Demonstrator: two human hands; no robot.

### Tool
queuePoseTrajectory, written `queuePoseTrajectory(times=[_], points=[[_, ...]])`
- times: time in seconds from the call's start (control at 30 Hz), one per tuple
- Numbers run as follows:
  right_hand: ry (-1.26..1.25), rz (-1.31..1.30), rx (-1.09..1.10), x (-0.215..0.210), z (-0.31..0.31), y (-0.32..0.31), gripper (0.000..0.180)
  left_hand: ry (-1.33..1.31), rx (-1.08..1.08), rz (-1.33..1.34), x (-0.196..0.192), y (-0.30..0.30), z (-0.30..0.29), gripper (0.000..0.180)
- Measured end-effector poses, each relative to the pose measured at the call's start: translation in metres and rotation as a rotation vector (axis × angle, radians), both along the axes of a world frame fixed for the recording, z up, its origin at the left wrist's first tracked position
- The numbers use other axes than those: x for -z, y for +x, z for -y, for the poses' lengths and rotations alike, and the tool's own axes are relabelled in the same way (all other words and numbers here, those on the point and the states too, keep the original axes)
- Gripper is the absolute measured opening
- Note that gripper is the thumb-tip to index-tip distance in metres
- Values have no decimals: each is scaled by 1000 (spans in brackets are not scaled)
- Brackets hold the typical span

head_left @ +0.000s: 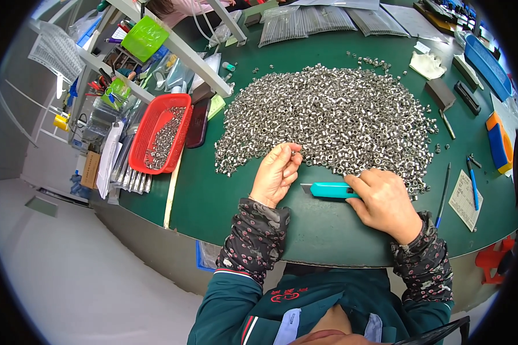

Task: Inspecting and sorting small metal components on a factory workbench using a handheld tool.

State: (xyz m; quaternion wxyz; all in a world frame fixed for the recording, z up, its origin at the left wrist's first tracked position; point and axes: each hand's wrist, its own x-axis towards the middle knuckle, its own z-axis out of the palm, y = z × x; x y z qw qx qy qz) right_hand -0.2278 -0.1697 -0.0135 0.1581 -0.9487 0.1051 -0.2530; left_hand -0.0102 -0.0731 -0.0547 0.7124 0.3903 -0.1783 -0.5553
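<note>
A large heap of small silvery metal rings point(334, 109) spreads over the green table point(328, 230). At the heap's near edge, my left hand point(277, 171) is closed in a pinch, with a small metal ring point(294, 152) between thumb and fingers, partly hidden. My right hand point(383, 201) grips a teal utility knife point(331, 190) by its rear end. The knife lies level just above or on the tabletop, its blade point(306, 188) out and pointing left toward my left hand without touching it.
To the left stands a red basket point(185, 144) partly filled with metal rings, beside a dark phone point(198, 123). On the right are a paper slip point(465, 201), pens point(444, 195), an orange-and-blue block point(499, 144) and a blue tray point(489, 66). Bagged tubes point(305, 22) lie at the back.
</note>
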Motion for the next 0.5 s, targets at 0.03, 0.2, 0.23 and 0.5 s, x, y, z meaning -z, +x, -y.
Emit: queuePoseTrajectory(times=[0.03,0.2,0.23,0.5], points=[[-1,1,-3,0,0,0,25,-2,16,31,2,1,0,20],[3,-2,-2,0,1,1,25,19,1,62,1,1,0,21],[6,-5,3,-1,1,1,26,21,1,65,1,1,0,20],[61,57,72,1,2,0,30,45,-1,81,-3,-2,0,21]])
